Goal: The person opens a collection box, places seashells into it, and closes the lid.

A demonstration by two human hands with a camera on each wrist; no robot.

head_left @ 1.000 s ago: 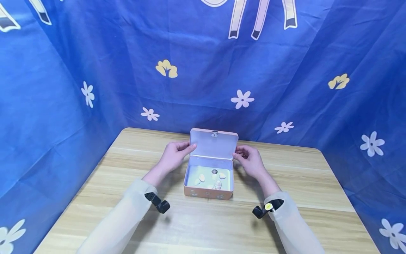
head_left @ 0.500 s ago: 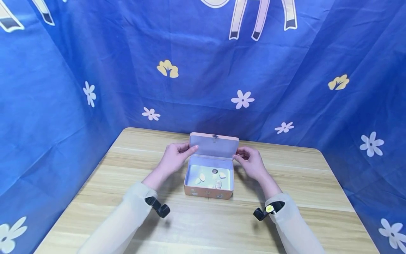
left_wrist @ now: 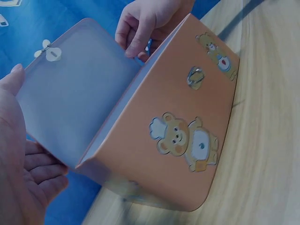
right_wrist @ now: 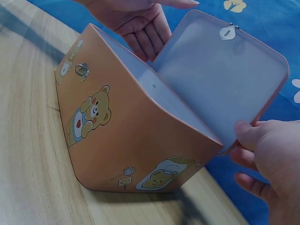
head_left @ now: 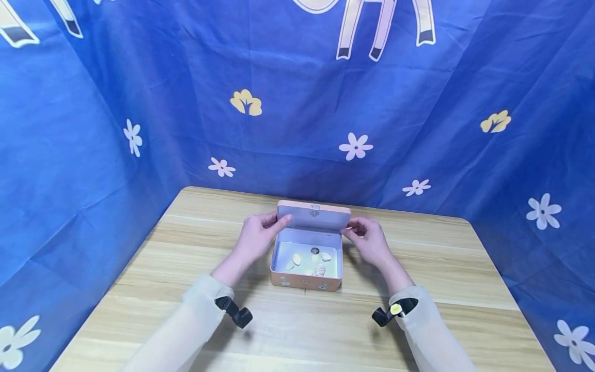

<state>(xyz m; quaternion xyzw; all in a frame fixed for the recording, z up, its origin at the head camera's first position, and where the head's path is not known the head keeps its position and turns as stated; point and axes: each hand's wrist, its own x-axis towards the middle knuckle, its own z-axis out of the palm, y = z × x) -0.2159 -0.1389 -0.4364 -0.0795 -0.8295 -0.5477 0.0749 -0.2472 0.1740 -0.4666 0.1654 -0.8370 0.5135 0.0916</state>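
An orange tin box [head_left: 304,282] printed with bears stands on the table, its hinged lid [head_left: 312,217] raised and leaning forward. Inside lie several pale seashells [head_left: 319,269] and one dark round piece [head_left: 314,251]. At the lid's left edge, my left hand [head_left: 253,235] has its thumb in front and its fingers behind. My right hand [head_left: 369,240] pinches the lid's right edge low down, near the hinge. In the right wrist view, the right thumb [right_wrist: 246,133] presses on that edge. Both wrist views show the metal clasp [left_wrist: 195,77] on the box front; the contents are hidden there.
The light wooden table [head_left: 186,217] reaches back to a blue cloth [head_left: 297,129] with flowers and animal legs, which also hangs at both sides. Black wrist cameras [head_left: 239,315] stick out below each sleeve.
The lid has tilted forward and down toward the box, its top edge lower than before. The left hand has moved slightly down with it; the right hand stays nearly in place.
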